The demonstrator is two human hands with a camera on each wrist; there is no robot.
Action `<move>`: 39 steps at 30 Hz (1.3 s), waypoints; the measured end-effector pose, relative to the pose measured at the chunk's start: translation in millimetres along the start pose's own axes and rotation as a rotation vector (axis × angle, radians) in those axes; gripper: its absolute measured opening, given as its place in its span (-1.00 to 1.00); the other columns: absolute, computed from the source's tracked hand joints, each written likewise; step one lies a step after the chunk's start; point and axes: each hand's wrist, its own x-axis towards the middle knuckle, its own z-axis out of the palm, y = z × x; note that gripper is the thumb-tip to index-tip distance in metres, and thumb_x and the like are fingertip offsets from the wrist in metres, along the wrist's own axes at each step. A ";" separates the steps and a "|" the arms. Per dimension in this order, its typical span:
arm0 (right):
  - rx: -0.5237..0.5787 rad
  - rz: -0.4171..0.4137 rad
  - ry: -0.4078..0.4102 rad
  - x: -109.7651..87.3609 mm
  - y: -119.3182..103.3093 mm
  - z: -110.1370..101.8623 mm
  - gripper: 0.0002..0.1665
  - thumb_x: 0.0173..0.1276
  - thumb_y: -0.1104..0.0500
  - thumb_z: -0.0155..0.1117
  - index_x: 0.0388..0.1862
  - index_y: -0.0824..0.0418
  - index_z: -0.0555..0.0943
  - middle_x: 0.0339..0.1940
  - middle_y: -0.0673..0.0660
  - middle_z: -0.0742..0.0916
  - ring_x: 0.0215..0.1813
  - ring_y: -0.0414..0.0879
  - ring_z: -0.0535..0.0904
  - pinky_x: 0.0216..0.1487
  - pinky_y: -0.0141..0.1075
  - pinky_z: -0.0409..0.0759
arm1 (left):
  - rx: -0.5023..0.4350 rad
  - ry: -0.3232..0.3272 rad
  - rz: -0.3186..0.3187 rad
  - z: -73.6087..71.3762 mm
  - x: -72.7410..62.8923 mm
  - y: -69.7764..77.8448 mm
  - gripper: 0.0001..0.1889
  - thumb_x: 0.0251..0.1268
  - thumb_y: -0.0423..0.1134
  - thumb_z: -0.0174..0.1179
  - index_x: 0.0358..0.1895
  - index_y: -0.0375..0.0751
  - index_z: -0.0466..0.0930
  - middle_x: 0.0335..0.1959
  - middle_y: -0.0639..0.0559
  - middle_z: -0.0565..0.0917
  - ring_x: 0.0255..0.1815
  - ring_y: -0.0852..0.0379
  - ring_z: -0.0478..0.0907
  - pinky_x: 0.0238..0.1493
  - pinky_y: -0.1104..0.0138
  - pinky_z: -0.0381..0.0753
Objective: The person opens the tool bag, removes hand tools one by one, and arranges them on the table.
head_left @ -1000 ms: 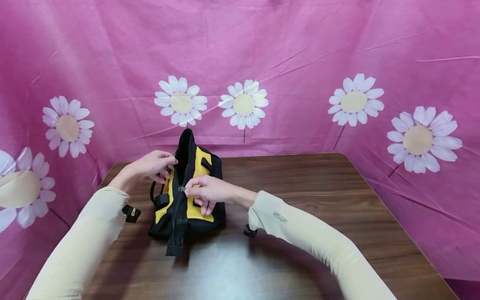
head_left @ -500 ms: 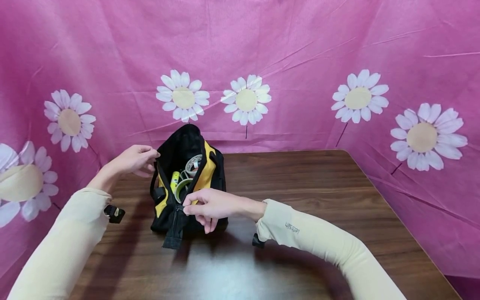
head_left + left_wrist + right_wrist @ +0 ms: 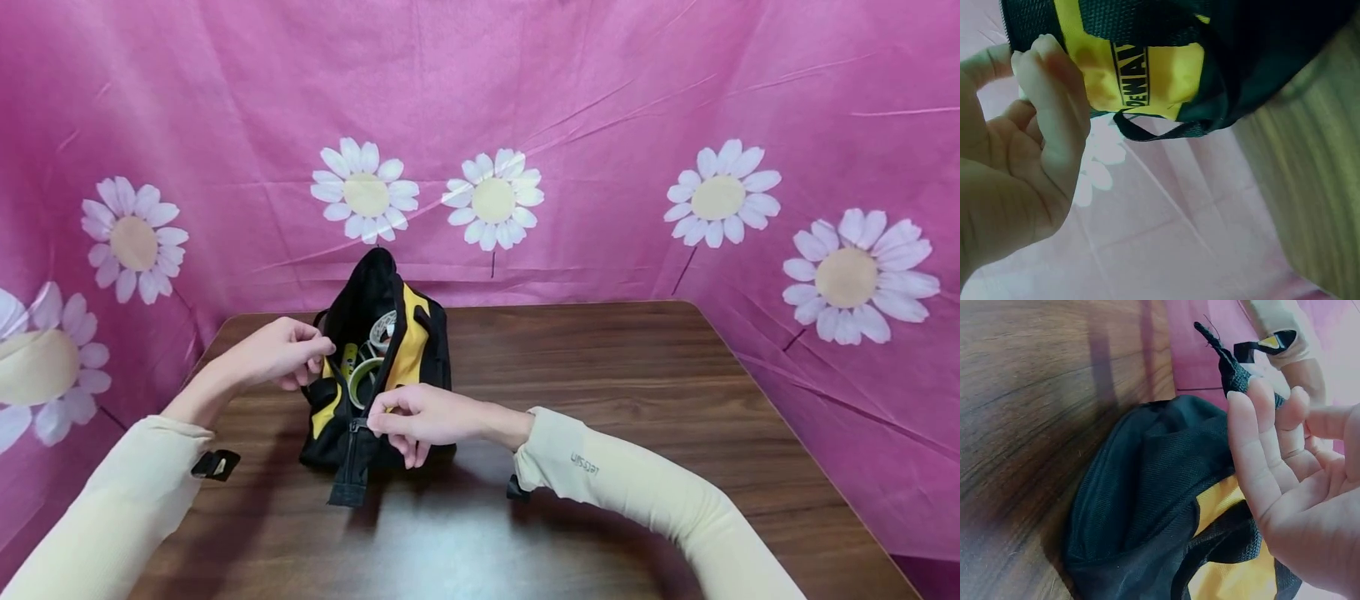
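Observation:
A black and yellow tool bag stands on the wooden table with its zipped top spread apart. My left hand pinches the left edge of the opening; in the left wrist view its fingertips meet the black rim beside a yellow panel with black lettering. At the near end of the zipper, my right hand pinches the zipper pull. Inside the bag show a white tape roll, a yellow-green ring like a tape roll and a small yellow item.
The zipper's loose end tab hangs over the bag's near side. Black webbing handles stick out from its sides. Behind the table hangs a pink cloth with printed daisies.
The bag's mouth has been spread from a narrow slit, baring its contents. My right hand has brought the zipper pull toward the near end. The left hand moved outward, then back in.

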 end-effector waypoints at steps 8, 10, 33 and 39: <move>-0.146 -0.167 -0.013 -2.2 4.3 4.8 -0.76 0.63 0.22 0.05 -0.21 0.38 0.53 -0.75 0.05 0.57 -0.65 -0.04 0.66 -0.52 -0.13 0.72 | -0.123 -0.007 -0.009 -1.1 -4.4 -15.6 -0.68 0.57 -0.23 -0.08 0.04 -0.45 0.51 -0.39 0.00 0.66 -0.50 0.15 0.59 -0.60 0.32 0.53; -0.242 -0.210 -0.001 -3.3 3.6 5.8 -0.78 0.63 0.22 0.06 -0.22 0.33 0.54 -0.76 -0.02 0.57 -0.66 -0.13 0.65 -0.50 -0.23 0.71 | -0.125 0.001 -0.010 -1.1 -5.2 -16.9 -0.64 0.56 -0.23 -0.11 0.11 -0.48 0.49 -0.38 0.00 0.69 -0.48 0.15 0.62 -0.59 0.30 0.56; -0.565 -0.345 -0.099 -9.1 0.0 19.2 -0.85 0.60 0.13 0.14 -0.23 0.07 0.58 -0.72 -0.21 0.61 -0.63 -0.49 0.54 -0.37 -0.58 0.56 | -0.139 0.113 -0.033 -13.3 -12.3 -30.4 -0.54 0.64 -0.15 -0.11 0.25 -0.55 0.39 -0.40 0.02 0.73 -0.49 0.20 0.66 -0.50 0.22 0.70; -0.442 -0.267 -0.143 -11.4 -18.8 -0.1 -0.88 0.58 0.13 0.19 -0.17 0.12 0.61 -0.63 -0.04 0.70 -0.56 -0.31 0.66 -0.38 -0.40 0.69 | -0.122 0.130 -0.010 -17.3 -13.4 -26.2 -0.68 0.60 -0.18 0.00 0.01 -0.46 0.39 -0.26 0.04 0.73 -0.46 0.19 0.63 -0.48 0.22 0.70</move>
